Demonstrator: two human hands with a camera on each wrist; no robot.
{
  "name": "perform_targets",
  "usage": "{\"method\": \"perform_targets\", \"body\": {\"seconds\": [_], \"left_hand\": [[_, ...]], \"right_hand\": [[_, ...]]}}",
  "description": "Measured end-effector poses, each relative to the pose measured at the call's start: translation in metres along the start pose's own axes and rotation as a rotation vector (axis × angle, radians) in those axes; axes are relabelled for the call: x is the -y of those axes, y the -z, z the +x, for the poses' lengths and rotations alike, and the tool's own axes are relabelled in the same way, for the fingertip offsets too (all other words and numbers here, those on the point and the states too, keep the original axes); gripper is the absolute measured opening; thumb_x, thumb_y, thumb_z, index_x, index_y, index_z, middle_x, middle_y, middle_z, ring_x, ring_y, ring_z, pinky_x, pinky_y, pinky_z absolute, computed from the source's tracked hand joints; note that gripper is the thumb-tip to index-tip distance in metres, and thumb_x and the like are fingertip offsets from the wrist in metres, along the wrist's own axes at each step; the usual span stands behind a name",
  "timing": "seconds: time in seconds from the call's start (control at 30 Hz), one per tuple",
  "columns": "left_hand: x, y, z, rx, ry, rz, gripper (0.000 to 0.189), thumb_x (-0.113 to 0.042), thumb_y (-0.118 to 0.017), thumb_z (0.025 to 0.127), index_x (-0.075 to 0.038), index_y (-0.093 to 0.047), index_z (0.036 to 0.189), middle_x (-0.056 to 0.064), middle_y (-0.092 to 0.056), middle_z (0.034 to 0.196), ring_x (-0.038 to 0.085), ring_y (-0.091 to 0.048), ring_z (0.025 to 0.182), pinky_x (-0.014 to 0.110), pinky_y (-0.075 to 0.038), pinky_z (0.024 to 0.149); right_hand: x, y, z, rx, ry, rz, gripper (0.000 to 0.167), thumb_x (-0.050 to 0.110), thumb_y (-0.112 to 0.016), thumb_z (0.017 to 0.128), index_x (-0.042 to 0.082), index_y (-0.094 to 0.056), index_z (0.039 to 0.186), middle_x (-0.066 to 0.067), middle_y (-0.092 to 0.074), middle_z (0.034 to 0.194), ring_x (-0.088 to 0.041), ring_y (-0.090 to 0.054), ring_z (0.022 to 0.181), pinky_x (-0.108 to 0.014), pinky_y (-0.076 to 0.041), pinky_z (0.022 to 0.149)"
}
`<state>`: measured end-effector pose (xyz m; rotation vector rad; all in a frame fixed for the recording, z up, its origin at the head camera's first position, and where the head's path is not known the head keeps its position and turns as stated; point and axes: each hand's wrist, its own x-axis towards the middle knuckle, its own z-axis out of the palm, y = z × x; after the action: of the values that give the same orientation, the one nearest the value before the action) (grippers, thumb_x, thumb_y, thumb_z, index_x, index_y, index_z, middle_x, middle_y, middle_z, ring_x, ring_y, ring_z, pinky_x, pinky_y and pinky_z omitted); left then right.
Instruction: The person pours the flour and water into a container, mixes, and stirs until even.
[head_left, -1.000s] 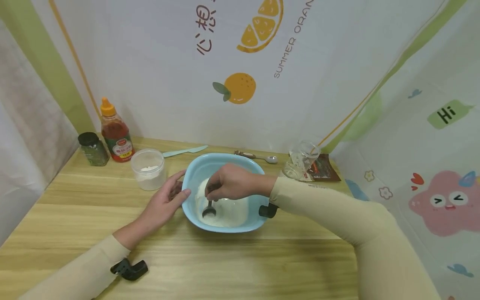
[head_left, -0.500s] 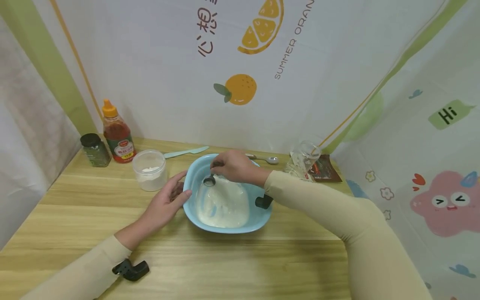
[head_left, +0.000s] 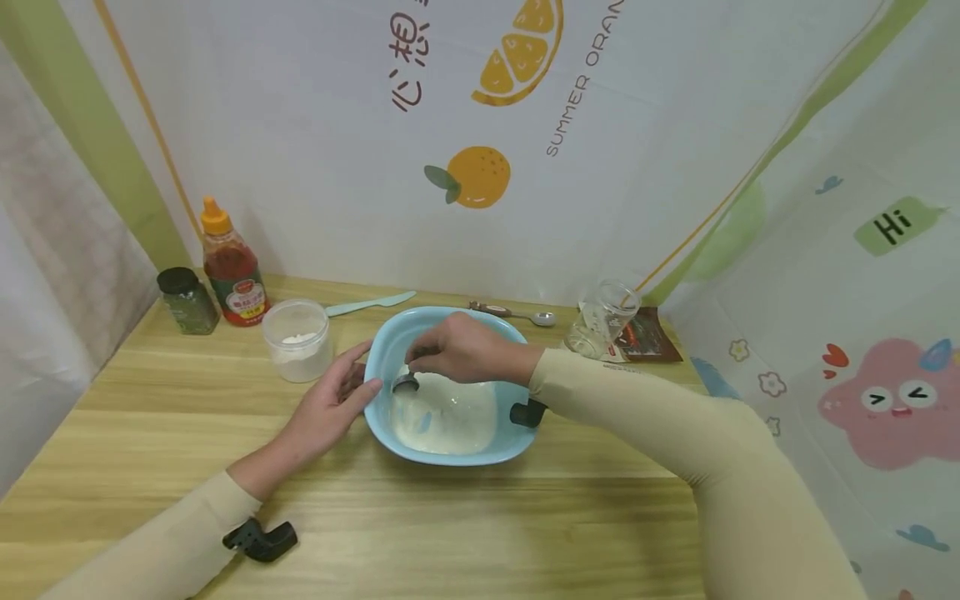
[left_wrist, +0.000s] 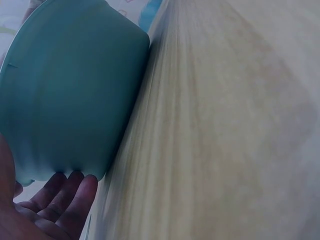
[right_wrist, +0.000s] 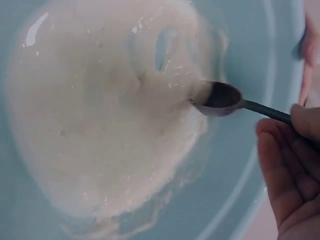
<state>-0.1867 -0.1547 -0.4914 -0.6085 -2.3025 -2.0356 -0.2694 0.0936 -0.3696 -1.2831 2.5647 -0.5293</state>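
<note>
A light blue bowl [head_left: 525,342] stands on the wooden table with a pool of creamy white batter [head_left: 450,417] in it. My left hand [head_left: 333,400] holds the bowl's left side, thumb at the rim and fingertips [left_wrist: 89,187] against the outer wall. Over the bowl, my right hand [head_left: 465,350] pinches the thin handle of a dark measuring spoon [head_left: 406,382]. In the right wrist view the head of that spoon [right_wrist: 217,97] is tilted, its lip in the batter near the edge of the pool. Batter coats part of the spoon's inside.
Left of the bowl stand a clear tub of white powder [head_left: 296,346], a red sauce bottle [head_left: 236,275] and a dark-lidded jar [head_left: 187,302]. Behind lie a pale blue knife [head_left: 371,303] and a small spoon [head_left: 517,315]. At right are a glass jar [head_left: 600,321] and brown packet [head_left: 652,337].
The right hand moves the measuring spoon from the near left of the batter to the bowl's far side, then back toward the left edge. The left hand stays on the bowl.
</note>
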Motion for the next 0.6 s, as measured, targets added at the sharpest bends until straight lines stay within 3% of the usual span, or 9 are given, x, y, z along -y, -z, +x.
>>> {"method": "perform_targets", "body": {"seconds": [0.17,0.3,0.43,0.6], "left_hand": [[-0.001,-0.001,0.002,-0.001,0.008,-0.004,0.062,-0.014,-0.057,0.118,-0.007,-0.031,0.174,0.033,-0.064,0.139,0.049,-0.070,0.123,0.033,-0.068,0.088],[-0.003,0.000,0.004,-0.009,0.001,0.012,0.063,-0.016,-0.058,0.118,-0.007,-0.031,0.174,0.031,-0.066,0.138,0.046,-0.071,0.120,0.032,-0.068,0.087],[-0.002,0.000,0.003,-0.016,0.007,0.019,0.062,-0.017,-0.059,0.118,-0.008,-0.033,0.174,0.029,-0.067,0.135,0.043,-0.072,0.118,0.032,-0.068,0.086],[-0.001,0.002,0.000,-0.013,0.010,0.022,0.062,-0.016,-0.059,0.118,-0.007,-0.033,0.174,0.030,-0.067,0.136,0.044,-0.072,0.119,0.032,-0.068,0.086]], "right_hand": [[-0.011,0.005,0.006,-0.060,-0.063,-0.054,0.016,0.019,-0.077,0.108,0.008,-0.087,0.116,0.001,-0.084,0.107,-0.005,-0.072,0.089,-0.022,-0.058,0.077],[-0.023,0.014,0.000,-0.086,-0.115,-0.096,0.015,0.017,-0.077,0.108,0.008,-0.088,0.114,0.001,-0.084,0.106,-0.009,-0.074,0.090,-0.025,-0.061,0.079],[-0.029,0.016,-0.015,-0.088,-0.112,-0.118,0.014,0.016,-0.078,0.107,0.008,-0.088,0.111,0.001,-0.084,0.102,-0.007,-0.073,0.086,-0.025,-0.060,0.075],[-0.018,0.014,-0.032,-0.031,-0.058,-0.082,0.012,0.017,-0.078,0.106,0.010,-0.088,0.109,0.004,-0.084,0.098,0.001,-0.069,0.082,-0.022,-0.058,0.074]]}}
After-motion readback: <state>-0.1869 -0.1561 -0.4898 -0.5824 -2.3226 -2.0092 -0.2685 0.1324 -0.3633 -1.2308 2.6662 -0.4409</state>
